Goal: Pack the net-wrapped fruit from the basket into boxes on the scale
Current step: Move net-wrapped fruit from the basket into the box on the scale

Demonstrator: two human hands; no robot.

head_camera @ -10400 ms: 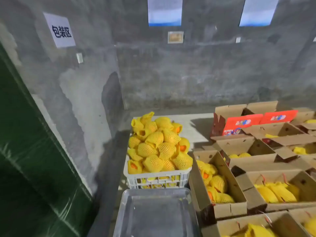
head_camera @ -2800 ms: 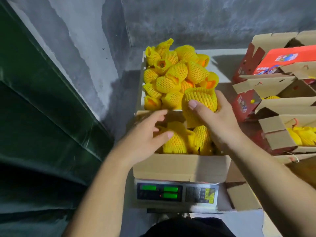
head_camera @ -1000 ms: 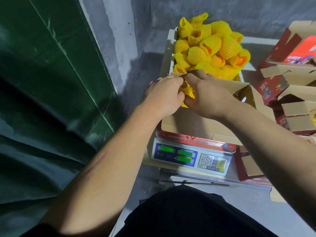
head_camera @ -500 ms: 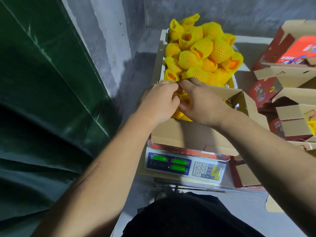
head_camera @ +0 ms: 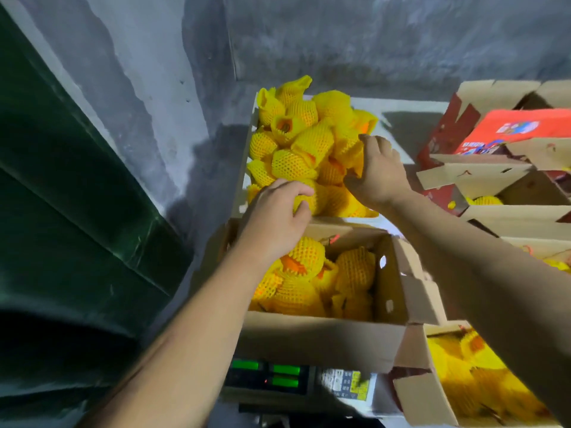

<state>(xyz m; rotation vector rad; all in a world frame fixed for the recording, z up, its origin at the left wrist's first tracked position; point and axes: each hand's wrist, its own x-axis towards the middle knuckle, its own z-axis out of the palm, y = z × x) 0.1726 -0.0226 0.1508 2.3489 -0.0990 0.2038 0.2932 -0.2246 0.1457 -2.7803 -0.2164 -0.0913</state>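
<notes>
Now, box (head_camera: 321, 338): partly full, on the scale (head_camera: 296, 381).
Basket (head_camera: 247, 168): lots of fruit (head_camera: 290, 163) left.
Left hand (head_camera: 275, 214) — fingers curl round one fruit.
Right hand (head_camera: 375, 173) — fingers curl on another.

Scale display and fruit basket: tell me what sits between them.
The open cardboard box, partly filled with net-wrapped fruit, sits between the scale display and basket, per the head view.

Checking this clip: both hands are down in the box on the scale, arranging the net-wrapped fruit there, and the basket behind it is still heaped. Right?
Not quite. In the head view the left hand and right hand are in the basket, on the fruit heaped there, not in the box on the scale. The rest holds: the basket is heaped.
</notes>
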